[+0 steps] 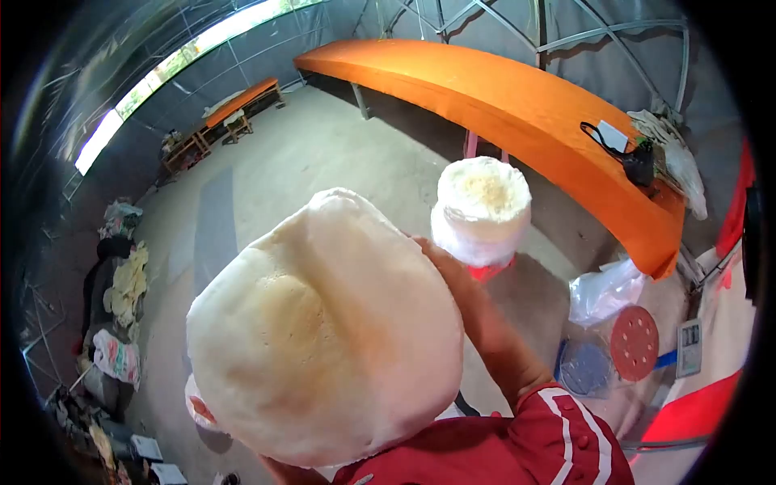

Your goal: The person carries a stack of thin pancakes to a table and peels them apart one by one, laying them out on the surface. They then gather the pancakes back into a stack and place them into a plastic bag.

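A large, round, pale piece (pixel 323 339) with a browned, slightly hollow middle is held up close to the camera and fills the centre of the view. My right hand (pixel 430 252) is at its upper right edge, with the fingers mostly hidden behind it. Below the piece's lower edge shows a bit of my left hand or wrist (pixel 293 472); its fingers are out of sight. Behind and to the right, a tall stack of similar white round pieces (pixel 483 212) stands on a red base, apart from my hands.
A long orange-covered table (pixel 501 89) curves along the back and right, with a black bag (pixel 638 164) on it. Clear plastic (pixel 605 293), a red disc (pixel 634 343) and a scale display (pixel 689 347) lie at the right. Sacks (pixel 117 357) line the left wall.
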The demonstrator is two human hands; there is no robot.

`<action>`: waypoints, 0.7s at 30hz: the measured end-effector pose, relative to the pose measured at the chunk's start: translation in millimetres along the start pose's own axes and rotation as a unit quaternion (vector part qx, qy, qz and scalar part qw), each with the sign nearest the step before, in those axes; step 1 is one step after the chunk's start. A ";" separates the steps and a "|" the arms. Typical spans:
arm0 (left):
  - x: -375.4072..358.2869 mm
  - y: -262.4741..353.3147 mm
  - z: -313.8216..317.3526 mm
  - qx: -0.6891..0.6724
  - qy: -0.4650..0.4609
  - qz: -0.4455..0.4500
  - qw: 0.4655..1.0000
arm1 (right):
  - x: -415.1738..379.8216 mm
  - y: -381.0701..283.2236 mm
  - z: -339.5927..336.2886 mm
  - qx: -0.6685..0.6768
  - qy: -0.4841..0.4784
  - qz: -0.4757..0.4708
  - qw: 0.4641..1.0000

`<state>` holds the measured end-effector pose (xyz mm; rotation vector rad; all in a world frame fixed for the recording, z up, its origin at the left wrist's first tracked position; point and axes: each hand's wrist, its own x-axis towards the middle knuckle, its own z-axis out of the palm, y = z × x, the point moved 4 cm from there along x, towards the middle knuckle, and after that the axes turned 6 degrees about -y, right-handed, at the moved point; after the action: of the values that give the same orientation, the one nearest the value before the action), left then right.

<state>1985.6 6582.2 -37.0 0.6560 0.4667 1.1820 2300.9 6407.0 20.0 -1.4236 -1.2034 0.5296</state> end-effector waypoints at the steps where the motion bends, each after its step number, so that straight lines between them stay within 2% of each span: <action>1: 32.3 -18.2 14.4 -0.002 -0.007 -0.006 1.000 | 22.5 13.9 -12.9 -0.077 0.024 -0.040 0.996; 5: 160.5 -63.0 70.0 0.005 -0.027 -0.013 1.000 | 164.9 75.3 -58.9 -0.142 -0.010 0.087 0.986; 6: 192.2 -70.5 83.5 0.011 -0.023 -0.013 1.000 | 202.7 100.6 -60.6 0.037 -0.038 0.117 0.992; 7: 223.1 -77.3 95.2 0.009 -0.018 -0.012 1.000 | 239.4 126.1 -61.9 0.240 -0.045 0.156 0.957; 8: 254.9 -82.8 107.4 0.008 -0.014 -0.006 1.000 | 275.3 150.8 -63.1 0.399 -0.036 0.202 0.894; 15: 482.9 -156.7 181.1 0.026 -0.017 0.010 0.999 | 502.1 270.6 -96.4 0.430 -0.049 0.114 0.894; 18: 587.9 -209.0 233.5 0.013 -0.038 -0.010 0.999 | 586.8 321.3 -148.5 0.424 -0.001 0.083 0.902; 21: 664.2 -258.7 292.9 0.011 -0.063 -0.049 0.997 | 633.3 358.0 -207.9 0.431 0.062 0.063 0.898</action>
<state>2567.4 7086.2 0.5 0.7144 0.4007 1.0370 2845.9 6925.6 -60.2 -0.7453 -0.6241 0.9071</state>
